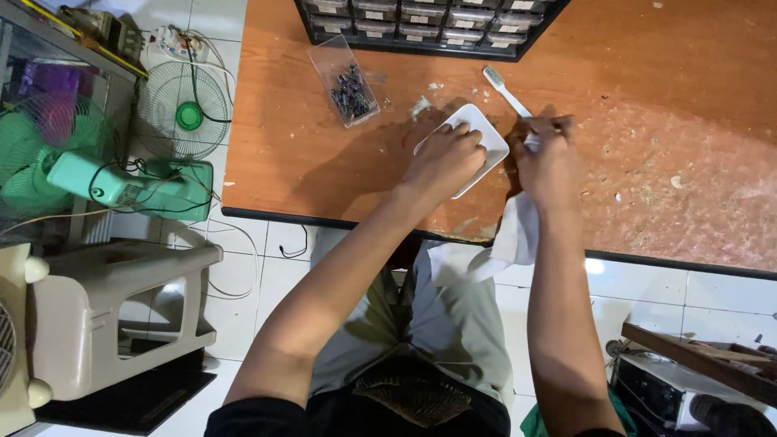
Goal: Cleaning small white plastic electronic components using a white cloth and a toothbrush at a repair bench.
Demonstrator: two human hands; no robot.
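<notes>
Your table (664, 121), orange and scuffed, fills the far right of the view; white tiled floor (267, 267) runs along its near and left edges. Left of the table stand a beige stool (121, 316), a green fan (121, 186) and a second fan (188, 109) lying beyond it. A black drawer cabinet (429, 24) sits at the table's far edge. Just near of it, to the left, a clear bin (344, 79) holds small dark parts. Your left hand (443, 162) lies fingers curled over a white tray (477, 133) near the table's near edge, pressing on it; whether it grips the rim, you cannot tell. Your right hand (550, 166), just right of the tray, is closed on a white cloth (518, 231) that hangs over the table edge. A white toothbrush (503, 87) lies just far of that hand, its handle end touching or hidden by the fingers.
</notes>
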